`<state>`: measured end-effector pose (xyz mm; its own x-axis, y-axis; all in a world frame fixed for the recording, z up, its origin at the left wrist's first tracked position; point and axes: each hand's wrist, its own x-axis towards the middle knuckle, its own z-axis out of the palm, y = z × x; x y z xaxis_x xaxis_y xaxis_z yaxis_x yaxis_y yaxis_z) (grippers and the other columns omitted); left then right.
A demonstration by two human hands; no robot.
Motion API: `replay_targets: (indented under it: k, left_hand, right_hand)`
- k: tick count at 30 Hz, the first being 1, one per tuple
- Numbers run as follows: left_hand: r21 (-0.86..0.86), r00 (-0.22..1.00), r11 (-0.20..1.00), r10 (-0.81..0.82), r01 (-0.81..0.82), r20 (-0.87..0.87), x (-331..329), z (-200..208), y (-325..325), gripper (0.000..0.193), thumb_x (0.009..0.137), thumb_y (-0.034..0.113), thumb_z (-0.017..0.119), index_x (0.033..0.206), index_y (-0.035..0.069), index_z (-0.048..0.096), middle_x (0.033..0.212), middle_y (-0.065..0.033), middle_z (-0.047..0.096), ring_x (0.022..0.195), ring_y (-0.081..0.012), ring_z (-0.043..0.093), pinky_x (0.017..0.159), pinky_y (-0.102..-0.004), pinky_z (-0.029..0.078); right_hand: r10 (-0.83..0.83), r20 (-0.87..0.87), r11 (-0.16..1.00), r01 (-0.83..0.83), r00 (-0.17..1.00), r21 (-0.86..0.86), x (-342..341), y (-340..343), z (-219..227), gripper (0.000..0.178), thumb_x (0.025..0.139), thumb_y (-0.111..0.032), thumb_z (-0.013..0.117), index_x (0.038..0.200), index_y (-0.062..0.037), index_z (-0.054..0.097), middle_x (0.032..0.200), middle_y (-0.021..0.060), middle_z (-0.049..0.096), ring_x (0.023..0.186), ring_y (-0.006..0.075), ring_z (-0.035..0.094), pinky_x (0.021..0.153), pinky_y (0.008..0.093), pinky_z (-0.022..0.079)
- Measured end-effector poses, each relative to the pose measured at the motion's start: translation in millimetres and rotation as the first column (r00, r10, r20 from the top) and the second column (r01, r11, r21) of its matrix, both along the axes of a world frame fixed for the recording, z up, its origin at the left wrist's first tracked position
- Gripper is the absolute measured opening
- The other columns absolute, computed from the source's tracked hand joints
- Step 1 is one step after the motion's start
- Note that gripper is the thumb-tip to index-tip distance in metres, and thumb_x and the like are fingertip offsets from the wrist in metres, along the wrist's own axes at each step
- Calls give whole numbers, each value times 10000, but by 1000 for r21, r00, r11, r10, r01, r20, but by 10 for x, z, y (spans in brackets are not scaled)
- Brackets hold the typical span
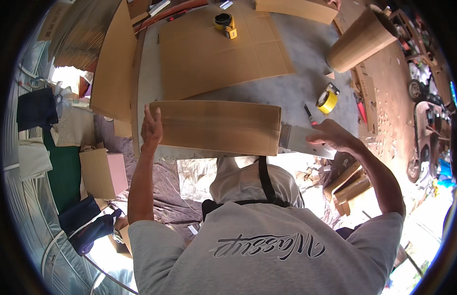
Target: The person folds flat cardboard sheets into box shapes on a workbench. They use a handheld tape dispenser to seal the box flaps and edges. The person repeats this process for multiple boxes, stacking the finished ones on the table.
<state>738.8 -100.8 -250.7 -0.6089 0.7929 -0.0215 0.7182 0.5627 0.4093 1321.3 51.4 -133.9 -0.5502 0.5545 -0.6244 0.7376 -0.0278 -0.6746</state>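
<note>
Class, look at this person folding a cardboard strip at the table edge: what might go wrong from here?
1. The folded cardboard strip is pinned only at its ends by the left hand and right hand; its middle may spring open.
2. The small red-handled cutter lies near the right hand and could nick it.

Both arms reached forward from the near edge, bare below short grey sleeves. The left hand (151, 129) was raised at the end of a nearly straight forearm, its palm flat and fingers pointing far. The right arm bent at the elbow and angled left, the right hand (330, 136) spread palm-down, fingers loosely extended.
</note>
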Motion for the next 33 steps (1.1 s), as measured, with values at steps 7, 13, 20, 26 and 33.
replay_targets:
  k: [7,13,20,26,33]
  left_hand:
    - [-27,995,1000,4,-1,98,95,166,15,677,1082,515,426,1605,105,298,1531,-279,476,1406,-443,471,1154,-483,388]
    - [15,994,1000,-28,27,109,117,180,-3,694,1087,496,429,1617,76,274,1574,-279,422,1432,-454,431,1181,-478,356]
    - [-200,717,968,-248,154,-652,153,230,126,658,1047,328,555,1608,79,318,1595,-277,382,1483,-411,363,1193,-544,302]
    - [17,712,750,-620,661,-329,1317,102,586,703,939,272,701,1548,61,420,1538,-234,458,1419,-383,442,1177,-584,304]
    - [3,513,519,-843,855,-162,3211,512,905,816,865,240,759,1563,44,385,1397,-175,553,1239,-377,540,1098,-552,347]
  right_hand:
    - [12,-52,1000,-12,999,4,268,111,-90,494,858,-433,791,799,56,749,599,102,574,585,173,536,597,386,426]
    - [13,72,997,-7,997,-80,365,138,-116,502,881,-426,763,784,64,715,597,91,526,575,177,517,597,386,427]
    - [174,-256,964,-112,951,240,421,71,-1092,532,887,-429,747,706,66,677,562,54,468,564,161,474,571,398,408]
    - [89,-229,992,-66,969,104,287,87,-1299,635,863,-463,737,611,83,533,528,55,331,526,167,356,532,431,336]
    - [100,-42,995,-100,994,-13,62,283,-810,682,816,-471,769,633,130,501,535,142,361,531,223,373,547,467,334]
